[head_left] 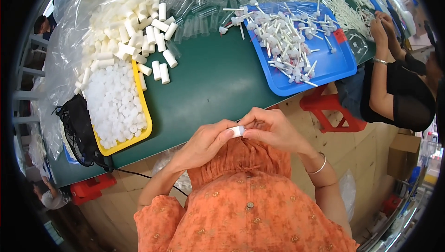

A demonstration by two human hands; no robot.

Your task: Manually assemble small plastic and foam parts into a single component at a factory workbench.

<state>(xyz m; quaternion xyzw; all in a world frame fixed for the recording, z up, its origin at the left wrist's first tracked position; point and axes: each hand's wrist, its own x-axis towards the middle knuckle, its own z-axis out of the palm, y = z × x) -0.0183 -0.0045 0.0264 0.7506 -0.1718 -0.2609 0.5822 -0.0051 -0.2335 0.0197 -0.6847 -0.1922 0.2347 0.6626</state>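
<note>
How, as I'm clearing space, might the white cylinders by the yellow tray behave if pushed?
The cylinders would likely roll, being round-sided and lying on a flat table. They may hold their shape, as their outlines look straight and even. Some might catch on the nearby tray.

Garment [273, 219]: mottled orange, small floral print
Button [250, 205]: round, dark
Waist tie [251, 168]: thin, orange
Sleeve [160, 222]: short, orange
Bangle [321, 165]: slim, silver-coloured
</note>
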